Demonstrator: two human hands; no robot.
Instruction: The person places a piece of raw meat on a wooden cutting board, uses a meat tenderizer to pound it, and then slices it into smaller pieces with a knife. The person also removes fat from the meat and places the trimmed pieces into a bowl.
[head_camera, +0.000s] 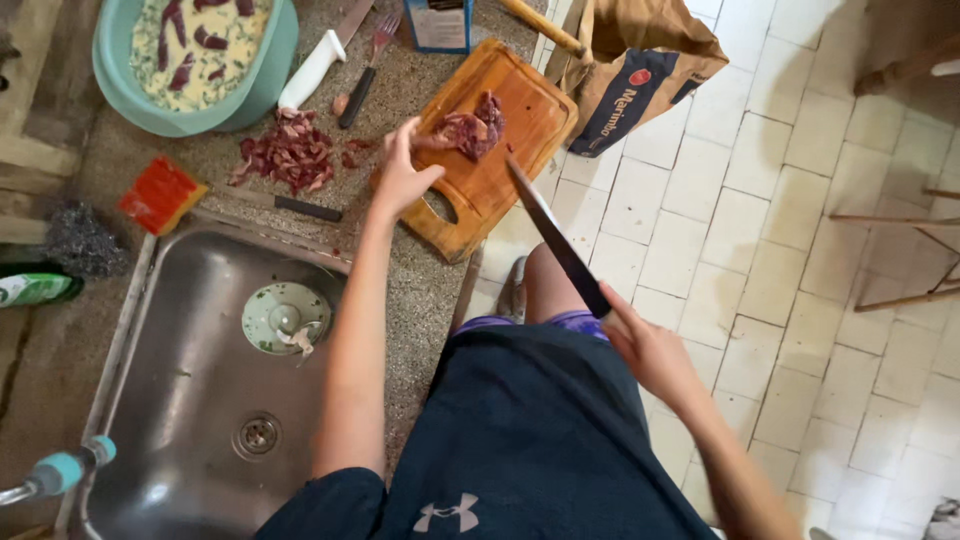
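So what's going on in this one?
A person stands at a stone counter beside a steel sink. Their left hand steadies a piece of raw red meat on a wooden cutting board, while the right hand holds a large knife, its tip near the board's edge. A pile of cut meat pieces lies on the counter, and a teal bowl of pale mixture with meat strips sits behind it.

The person wears a dark navy short-sleeved shirt (540, 440) with a small pale emblem low on the front, and purple patterned shorts (560, 322) peek out beneath its hem. Both forearms are bare, no watch, no rings showing.
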